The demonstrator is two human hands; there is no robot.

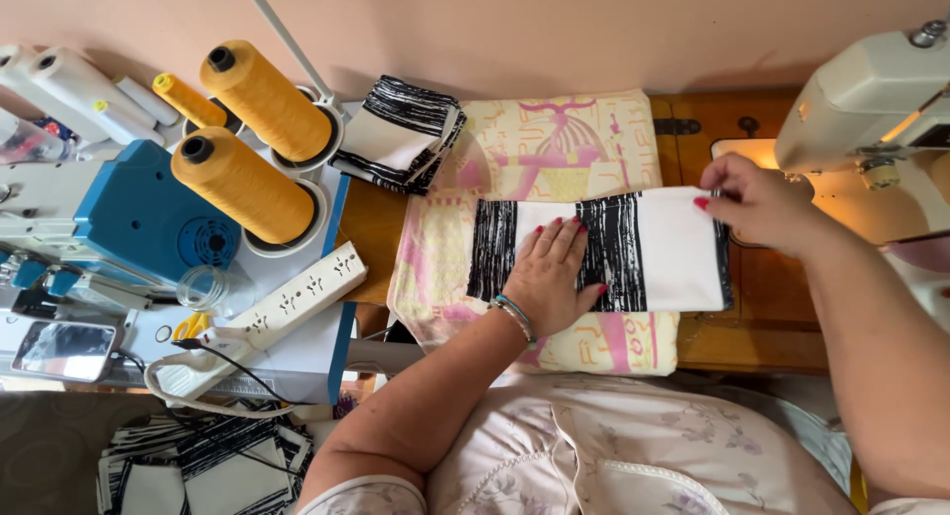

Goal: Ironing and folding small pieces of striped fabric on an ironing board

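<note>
— Where are the hands?

— The left hand (550,276) lies flat, fingers spread wide, on the black-and-white fabric piece (604,253) at the middle of the view. The right hand (757,203), at about 2 o'clock from it, pinches the piece's upper right corner between narrowed fingertips.

— And what is the piece lying on?

— A cream cloth printed in pink and yellow (554,149), spread over the wooden surface (752,327). The piece is folded into a long rectangle with white panels and brushed black stripes.

— Anything beyond it?

— At 11 o'clock sits a small stack of the same striped fabric (398,134). Further left, at 10 o'clock, stand three mustard-yellow thread cones (252,144) behind a blue overlock machine (119,213), with white cones at the far corner. A white power strip (297,295) lies aslant at 9 o'clock, yellow-handled scissors (186,326) beside it.

— And to the right?

— A cream sewing machine (871,94) at 2 o'clock, its lamp lighting the surface below. At 7 o'clock, low down, more striped pieces (198,466) are heaped.
</note>
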